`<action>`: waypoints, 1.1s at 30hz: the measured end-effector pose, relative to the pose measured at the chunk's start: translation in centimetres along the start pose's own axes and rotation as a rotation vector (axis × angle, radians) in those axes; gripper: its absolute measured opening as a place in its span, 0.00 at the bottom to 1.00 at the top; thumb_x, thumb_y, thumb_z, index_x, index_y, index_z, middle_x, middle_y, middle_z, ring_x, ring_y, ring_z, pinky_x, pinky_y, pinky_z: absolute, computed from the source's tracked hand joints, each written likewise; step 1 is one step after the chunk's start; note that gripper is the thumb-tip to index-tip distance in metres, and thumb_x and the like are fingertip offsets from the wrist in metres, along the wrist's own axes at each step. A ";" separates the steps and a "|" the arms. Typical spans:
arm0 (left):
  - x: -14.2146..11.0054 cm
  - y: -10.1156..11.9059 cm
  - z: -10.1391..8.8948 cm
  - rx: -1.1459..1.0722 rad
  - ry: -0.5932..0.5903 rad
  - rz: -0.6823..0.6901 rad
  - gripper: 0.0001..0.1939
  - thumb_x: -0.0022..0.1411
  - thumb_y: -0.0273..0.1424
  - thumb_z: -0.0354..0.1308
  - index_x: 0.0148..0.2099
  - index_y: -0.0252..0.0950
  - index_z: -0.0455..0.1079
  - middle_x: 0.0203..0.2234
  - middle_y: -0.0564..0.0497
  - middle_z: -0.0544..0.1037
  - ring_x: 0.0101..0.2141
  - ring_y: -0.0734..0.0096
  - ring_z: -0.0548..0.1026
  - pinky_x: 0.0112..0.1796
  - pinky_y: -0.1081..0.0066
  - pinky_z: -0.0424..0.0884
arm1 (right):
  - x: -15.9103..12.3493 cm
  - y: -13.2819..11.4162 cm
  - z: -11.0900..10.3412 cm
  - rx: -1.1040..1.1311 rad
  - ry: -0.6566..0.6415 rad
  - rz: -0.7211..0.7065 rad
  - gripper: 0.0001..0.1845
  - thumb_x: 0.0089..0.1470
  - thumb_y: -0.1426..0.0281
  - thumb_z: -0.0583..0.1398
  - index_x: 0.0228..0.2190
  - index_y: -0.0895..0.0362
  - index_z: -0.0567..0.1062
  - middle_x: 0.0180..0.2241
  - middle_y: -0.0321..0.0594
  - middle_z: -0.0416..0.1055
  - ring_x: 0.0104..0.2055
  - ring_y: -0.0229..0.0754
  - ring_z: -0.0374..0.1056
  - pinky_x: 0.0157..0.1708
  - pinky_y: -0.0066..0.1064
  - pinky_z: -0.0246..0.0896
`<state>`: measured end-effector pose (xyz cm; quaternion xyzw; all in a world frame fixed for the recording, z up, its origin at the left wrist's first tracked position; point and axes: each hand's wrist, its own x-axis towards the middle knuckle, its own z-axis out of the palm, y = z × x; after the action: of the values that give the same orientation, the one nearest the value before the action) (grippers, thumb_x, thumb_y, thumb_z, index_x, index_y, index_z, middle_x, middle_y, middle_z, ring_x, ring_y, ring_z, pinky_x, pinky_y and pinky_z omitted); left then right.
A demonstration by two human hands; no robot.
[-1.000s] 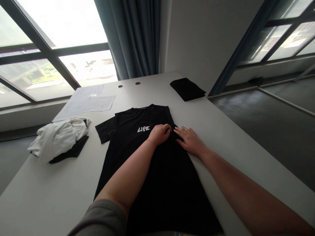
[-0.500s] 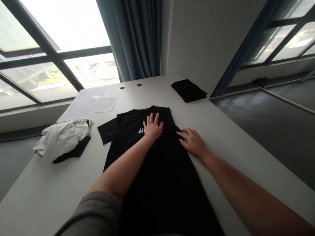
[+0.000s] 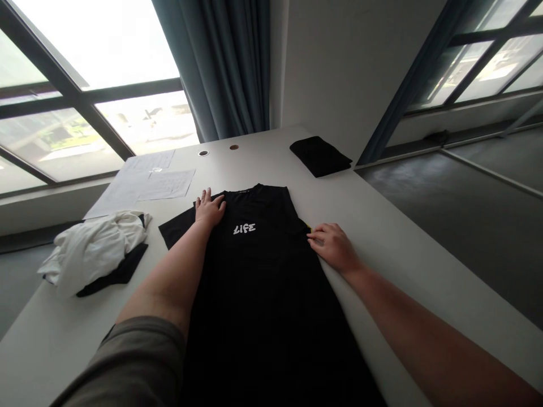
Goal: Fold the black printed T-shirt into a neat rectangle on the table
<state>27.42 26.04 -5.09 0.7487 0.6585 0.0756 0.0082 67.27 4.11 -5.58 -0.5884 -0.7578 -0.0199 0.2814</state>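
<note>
A black T-shirt (image 3: 263, 294) lies spread out on the white table, its collar toward the far side and white lettering across the chest. My left hand (image 3: 209, 209) rests flat on the shirt's left shoulder, beside the collar, fingers open. The left sleeve sticks out beyond that hand. At the shirt's right edge, near the armpit, my right hand (image 3: 333, 244) has its fingers closed on the fabric. A small bit of yellow shows by those fingertips. The right sleeve is not spread outward.
A folded black garment (image 3: 320, 156) sits at the table's far right corner. On the left are a crumpled white and black cloth pile (image 3: 95, 249) and sheets of paper (image 3: 167, 184). Two round holes pierce the far part of the table (image 3: 258, 161). Windows and a curtain (image 3: 233, 73) stand behind.
My left hand has moved left from the shirt's chest to its left shoulder, uncovering the lettering. The right hand's fingers have drawn together at the shirt's right edge.
</note>
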 end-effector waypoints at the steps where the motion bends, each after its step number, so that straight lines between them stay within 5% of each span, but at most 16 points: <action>1: 0.2 0.1 0.0 0.000 -0.013 0.010 0.31 0.73 0.51 0.41 0.72 0.51 0.62 0.75 0.49 0.52 0.74 0.46 0.45 0.68 0.41 0.45 | 0.0 0.0 0.0 0.004 -0.005 0.007 0.08 0.60 0.70 0.63 0.37 0.53 0.85 0.39 0.43 0.78 0.43 0.49 0.69 0.49 0.40 0.63; 14: 3.4 1.4 -1.2 0.155 -0.141 0.080 0.31 0.75 0.44 0.37 0.72 0.39 0.60 0.70 0.39 0.62 0.65 0.46 0.63 0.64 0.42 0.55 | 0.5 0.1 0.3 0.032 -0.041 0.051 0.11 0.61 0.73 0.60 0.28 0.53 0.78 0.34 0.43 0.76 0.40 0.47 0.70 0.45 0.37 0.63; 24: 3.1 1.6 -0.8 0.030 -0.184 -0.259 0.36 0.73 0.50 0.36 0.78 0.46 0.46 0.76 0.43 0.45 0.73 0.40 0.45 0.65 0.36 0.49 | 3.7 2.6 1.8 0.029 -0.009 0.094 0.09 0.61 0.70 0.61 0.30 0.53 0.81 0.37 0.43 0.79 0.42 0.48 0.70 0.48 0.38 0.65; 28: 2.0 1.7 -0.9 -0.001 -0.070 -0.223 0.33 0.74 0.48 0.38 0.76 0.45 0.54 0.76 0.44 0.48 0.73 0.41 0.45 0.66 0.41 0.47 | 3.8 3.1 1.9 0.079 -0.012 0.088 0.07 0.59 0.71 0.62 0.31 0.53 0.82 0.37 0.42 0.79 0.42 0.47 0.71 0.49 0.37 0.65; 33: -1.8 3.3 -2.4 0.008 0.203 -0.056 0.27 0.75 0.42 0.39 0.67 0.42 0.68 0.70 0.45 0.62 0.66 0.49 0.61 0.64 0.50 0.56 | 3.8 2.8 1.5 0.094 -0.025 0.099 0.06 0.57 0.71 0.63 0.33 0.54 0.82 0.37 0.41 0.79 0.42 0.47 0.71 0.50 0.38 0.65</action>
<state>30.15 23.63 -2.54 0.7187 0.6767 0.1482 -0.0595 68.66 8.89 -5.99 -0.6116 -0.7313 0.0370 0.2997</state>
